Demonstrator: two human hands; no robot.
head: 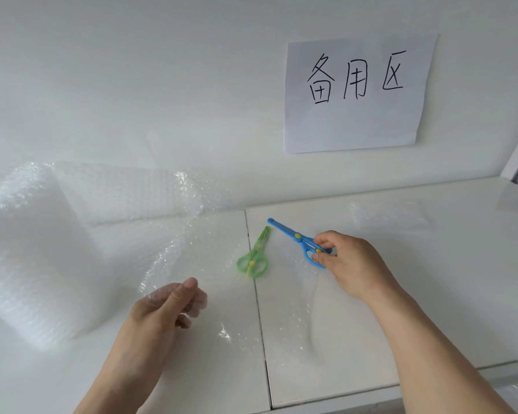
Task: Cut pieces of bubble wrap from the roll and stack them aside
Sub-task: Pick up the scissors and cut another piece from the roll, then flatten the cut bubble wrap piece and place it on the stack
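**Scissors in hand, wrap pinched**

My right hand (346,261) grips the blue scissors (299,239) by the handles; my left hand (165,309) pinches the bubble wrap sheet (192,249) unrolled from the roll (27,249) across the desk (416,294); green scissors (253,256) lie between.

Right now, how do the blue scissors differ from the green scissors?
The blue scissors are gripped at the handles by the right hand; the green scissors lie untouched on the table. The blue pair points up-left; the green pair points up-right. The blue pair looks longer. Both are plastic with yellow pivots, and both pairs of blades are closed.
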